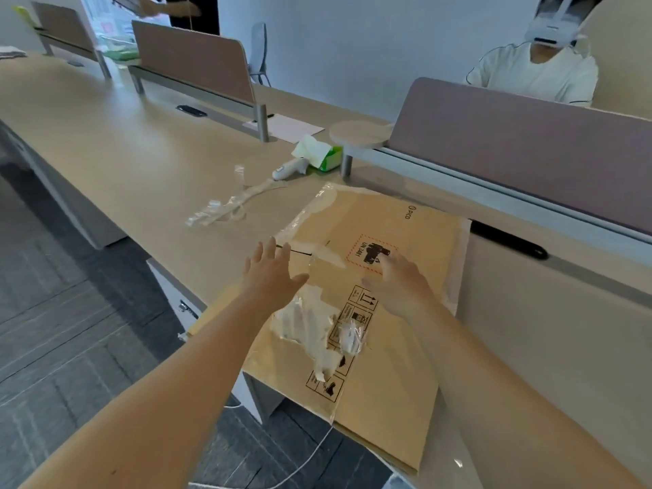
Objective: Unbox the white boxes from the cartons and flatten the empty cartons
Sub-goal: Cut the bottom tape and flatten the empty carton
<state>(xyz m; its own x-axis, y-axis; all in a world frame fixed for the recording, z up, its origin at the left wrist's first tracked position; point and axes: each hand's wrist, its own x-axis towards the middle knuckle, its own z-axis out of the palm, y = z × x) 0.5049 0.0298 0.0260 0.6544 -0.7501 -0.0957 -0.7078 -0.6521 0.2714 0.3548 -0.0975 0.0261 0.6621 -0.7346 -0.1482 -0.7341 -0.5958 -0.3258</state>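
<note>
A brown carton (398,375) lies flattened on the desk, its near end hanging over the desk's front edge. Black shipping marks and torn clear tape cover its top. My left hand (273,268) lies flat with spread fingers on the carton's left part. My right hand (397,277) presses the carton beside the red-framed label, fingers pointing away from me. Neither hand holds anything. No white box is in view.
Strips of peeled clear tape (225,208) lie on the desk (116,142) to the left. Behind them are a white handheld controller (287,168) and a green tissue pack (323,157). A mauve divider screen (529,150) runs along the back; a person in white (536,72) sits behind it.
</note>
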